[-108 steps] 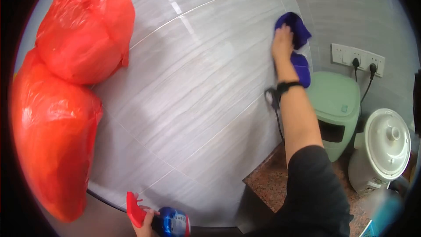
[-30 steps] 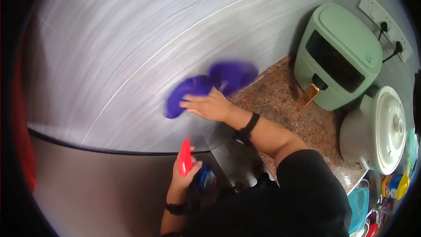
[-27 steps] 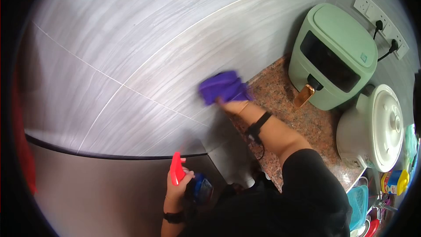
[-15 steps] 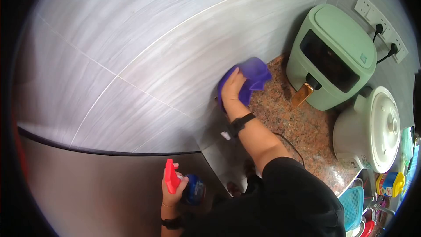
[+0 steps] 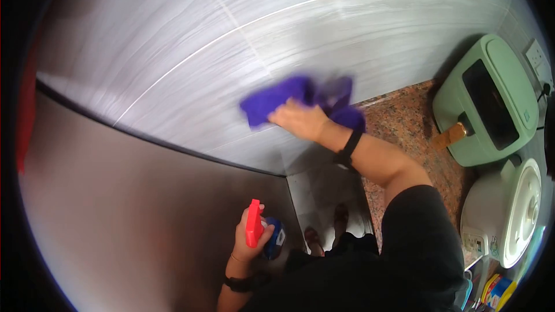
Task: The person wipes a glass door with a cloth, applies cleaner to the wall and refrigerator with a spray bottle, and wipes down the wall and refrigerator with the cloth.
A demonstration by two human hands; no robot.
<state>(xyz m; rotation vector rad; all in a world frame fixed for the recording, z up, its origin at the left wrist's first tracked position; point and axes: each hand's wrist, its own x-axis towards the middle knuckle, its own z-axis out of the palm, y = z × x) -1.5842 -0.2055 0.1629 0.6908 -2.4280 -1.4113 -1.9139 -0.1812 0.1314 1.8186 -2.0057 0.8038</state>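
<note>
My right hand (image 5: 300, 118) presses a purple cloth (image 5: 274, 101) against the grey tiled wall (image 5: 191, 92). The cloth is bunched and partly blurred, spreading out on both sides of the hand. Lower down, my left hand (image 5: 244, 241) is closed round the neck of a spray bottle (image 5: 253, 225) with a red trigger head. Its blue body shows just right of my fingers, and the bottle is held in the air away from the wall.
Right of my right arm runs a speckled brown countertop (image 5: 399, 104). On it stand a green air fryer (image 5: 491, 104) and a white lidded cooker (image 5: 503, 214). A wall socket (image 5: 537, 60) is at the far right. A smooth brownish panel (image 5: 127, 196) lies at left.
My right hand has moved left with the cloth, from near the counter's edge onto the wall tiles. The view has shifted, and my left hand still grips the spray bottle.
</note>
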